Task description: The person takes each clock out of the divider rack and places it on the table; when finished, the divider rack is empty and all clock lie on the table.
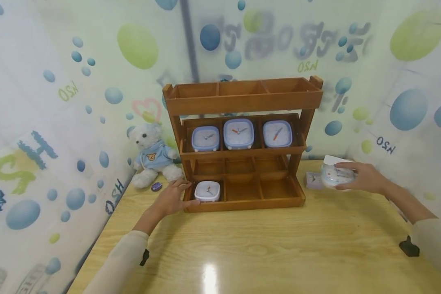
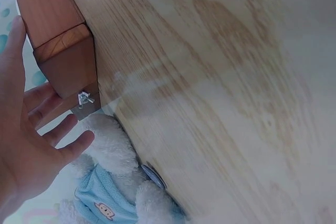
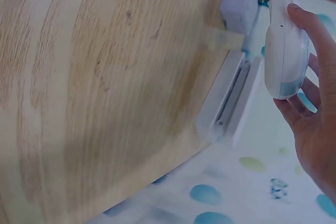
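Observation:
My left hand (image 1: pixel 172 197) rests at the lower left corner of a brown wooden shelf rack (image 1: pixel 244 205), thumb along its front edge. In the left wrist view, the fingers (image 2: pixel 68 129) spread loosely by the rack's side. A small white alarm clock (image 1: pixel 207 191) stands in the compartment beside that thumb. Off the rack's right side, my right hand (image 1: pixel 365 176) grips a rounded white alarm clock (image 1: pixel 334 176) with a light blue rim. The right wrist view shows this clock (image 3: pixel 286 51) edge-on, raised between thumb and fingers.
Three blue-rimmed clocks (image 1: pixel 239 134) fill the middle tier. A pale purple clock (image 1: pixel 313 180) stands right of the rack, near a white slotted object (image 3: pixel 226 98) at the table's back edge. At left sit a white teddy bear (image 1: pixel 152 155) and a dark oval item (image 1: pixel 156 186).

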Motion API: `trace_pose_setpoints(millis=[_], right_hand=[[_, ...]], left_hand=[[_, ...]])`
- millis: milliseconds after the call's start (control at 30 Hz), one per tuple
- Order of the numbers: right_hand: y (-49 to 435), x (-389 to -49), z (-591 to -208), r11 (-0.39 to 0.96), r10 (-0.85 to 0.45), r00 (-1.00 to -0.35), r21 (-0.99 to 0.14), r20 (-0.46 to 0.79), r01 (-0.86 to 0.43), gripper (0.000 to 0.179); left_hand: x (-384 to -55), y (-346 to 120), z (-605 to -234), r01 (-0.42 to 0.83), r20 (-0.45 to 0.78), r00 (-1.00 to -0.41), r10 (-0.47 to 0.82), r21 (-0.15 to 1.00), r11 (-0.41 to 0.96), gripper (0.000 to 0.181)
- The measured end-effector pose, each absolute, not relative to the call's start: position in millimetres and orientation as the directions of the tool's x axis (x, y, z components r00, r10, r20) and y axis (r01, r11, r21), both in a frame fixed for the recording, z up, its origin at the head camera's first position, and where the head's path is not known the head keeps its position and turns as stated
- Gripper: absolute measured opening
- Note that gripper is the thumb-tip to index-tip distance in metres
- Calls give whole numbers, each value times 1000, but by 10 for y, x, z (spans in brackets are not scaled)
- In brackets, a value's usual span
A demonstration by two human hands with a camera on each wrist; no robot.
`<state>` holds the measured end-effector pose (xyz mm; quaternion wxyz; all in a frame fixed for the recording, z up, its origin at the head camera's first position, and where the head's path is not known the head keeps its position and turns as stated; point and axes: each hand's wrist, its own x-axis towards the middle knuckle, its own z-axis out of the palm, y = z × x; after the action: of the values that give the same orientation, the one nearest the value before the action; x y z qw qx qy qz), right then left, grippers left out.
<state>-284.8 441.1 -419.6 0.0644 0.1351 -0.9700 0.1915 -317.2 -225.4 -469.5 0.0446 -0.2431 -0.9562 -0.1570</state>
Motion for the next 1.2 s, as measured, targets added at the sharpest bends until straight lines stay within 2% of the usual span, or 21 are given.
trace_pose_setpoints(millis=[167, 367, 700, 933, 1200], right_hand=[[4627, -2934, -4349, 912, -175, -979, -356, 108, -203, 91], [4705, -2909, -4492, 914, -151, -986, -369, 68, -166, 91], [4694, -2921, -4615, 901, -174, -980, -387, 93, -196, 89], [4721, -2916, -4706, 882, -203, -978, -425, 54, -206, 87], [4718, -2916, -4783, 827, -279, -949, -464, 149, -316, 79]], left_hand=[[-3171, -2263, -4698, 468, 152, -884, 443, 277, 839, 97], [-3164, -2246, -4688, 471, 152, -882, 446, 281, 836, 96], [-3161, -2238, -4669, 464, 150, -886, 439, 295, 835, 93], [-3154, -2233, -4665, 470, 152, -883, 444, 289, 834, 93], [-3156, -2241, -4670, 458, 145, -889, 435, 300, 837, 93]])
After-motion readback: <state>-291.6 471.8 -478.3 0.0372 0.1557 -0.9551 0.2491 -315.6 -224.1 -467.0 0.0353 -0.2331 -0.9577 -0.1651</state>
